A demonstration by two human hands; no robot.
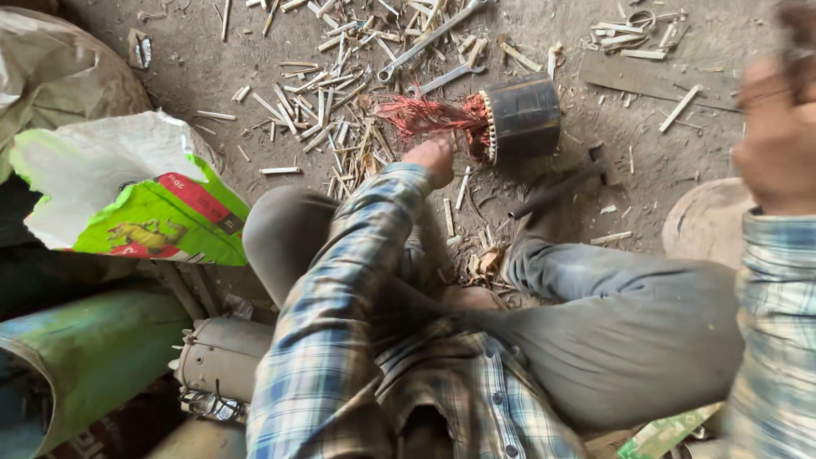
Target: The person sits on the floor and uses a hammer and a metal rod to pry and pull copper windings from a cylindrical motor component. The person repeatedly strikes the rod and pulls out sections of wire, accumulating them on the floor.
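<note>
The left hand point(432, 158) reaches down to the red wires point(421, 115) spilling from a dark motor core point(520, 117) on the dirt floor point(195, 68); its grip cannot be told. The right hand point(778, 140), raised and blurred, seems closed on something unclear. A hammer point(565, 185) lies just beside the core, wrenches point(429, 38) beyond.

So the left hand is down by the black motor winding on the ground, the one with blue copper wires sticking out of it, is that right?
Not quite: the wires sticking out of the black motor winding are reddish copper, not blue. The head view shows the left hand down by the winding on the ground, close to the wire bundle.
</note>
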